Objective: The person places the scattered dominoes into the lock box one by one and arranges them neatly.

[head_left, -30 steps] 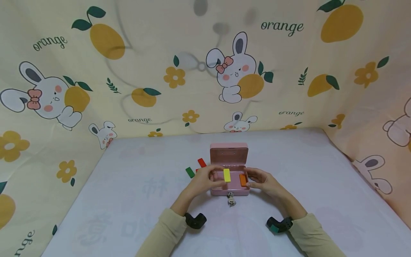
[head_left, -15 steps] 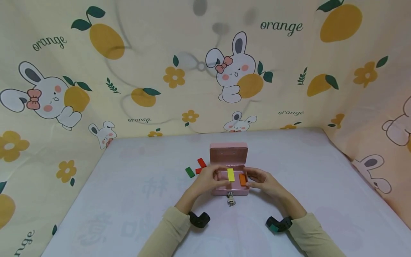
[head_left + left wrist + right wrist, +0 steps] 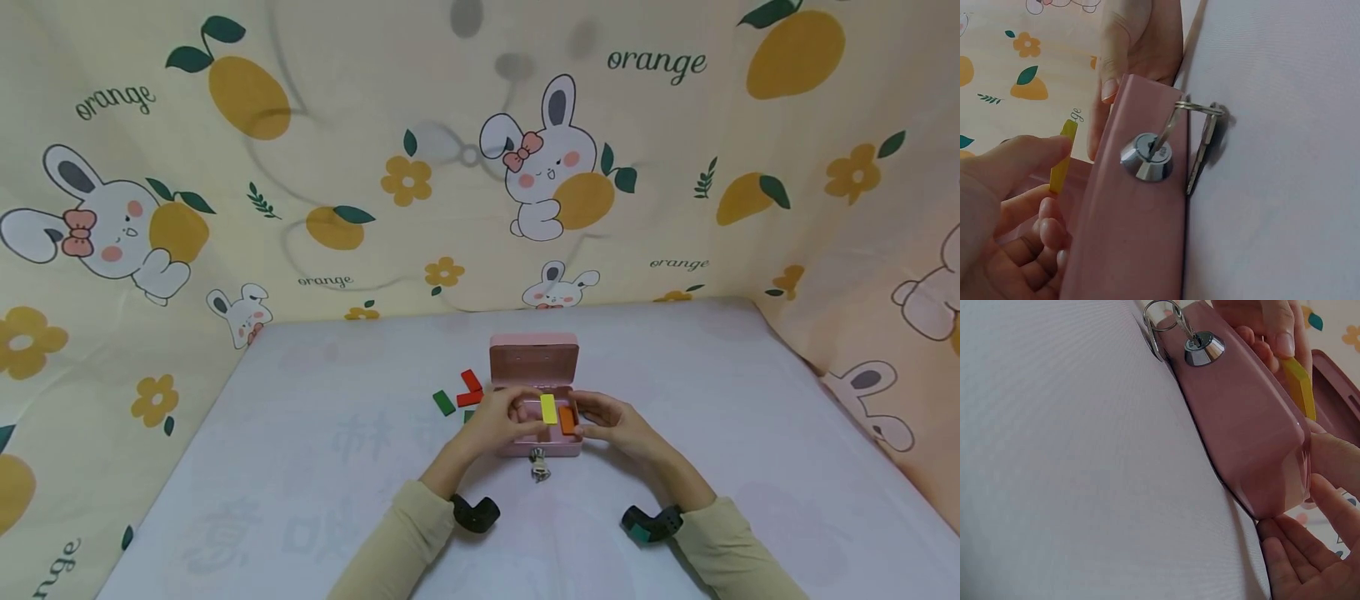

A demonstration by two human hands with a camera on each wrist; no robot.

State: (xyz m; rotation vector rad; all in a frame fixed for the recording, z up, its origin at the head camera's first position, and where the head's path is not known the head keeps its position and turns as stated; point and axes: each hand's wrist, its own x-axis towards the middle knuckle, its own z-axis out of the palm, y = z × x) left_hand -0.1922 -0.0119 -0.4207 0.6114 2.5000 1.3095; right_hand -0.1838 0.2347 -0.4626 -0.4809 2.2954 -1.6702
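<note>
A small pink metal box (image 3: 510, 450) stands with its lid (image 3: 534, 365) raised. Over its inside, my left hand (image 3: 498, 419) pinches a yellow block (image 3: 549, 409) between thumb and finger. An orange block (image 3: 567, 421) is in the box by the right wall, its lower end close to my right thumb. My right hand (image 3: 618, 423) grips that right side, with several fingers against the outside in the right wrist view. A key with a ring (image 3: 1197, 107) sits in the front lock (image 3: 1147, 156). My left hand hides part of the box's left side.
Left of the box, two red blocks (image 3: 471, 381) and a green block (image 3: 444, 402) lie on the white cloth (image 3: 300, 467). Another green block (image 3: 468, 415) is partly covered by my left hand. A printed curtain (image 3: 405, 100) hangs behind.
My left hand has moved right across the box with the yellow block, toward the orange one. More of the blocks on the left has come into view. My right hand stays put.
</note>
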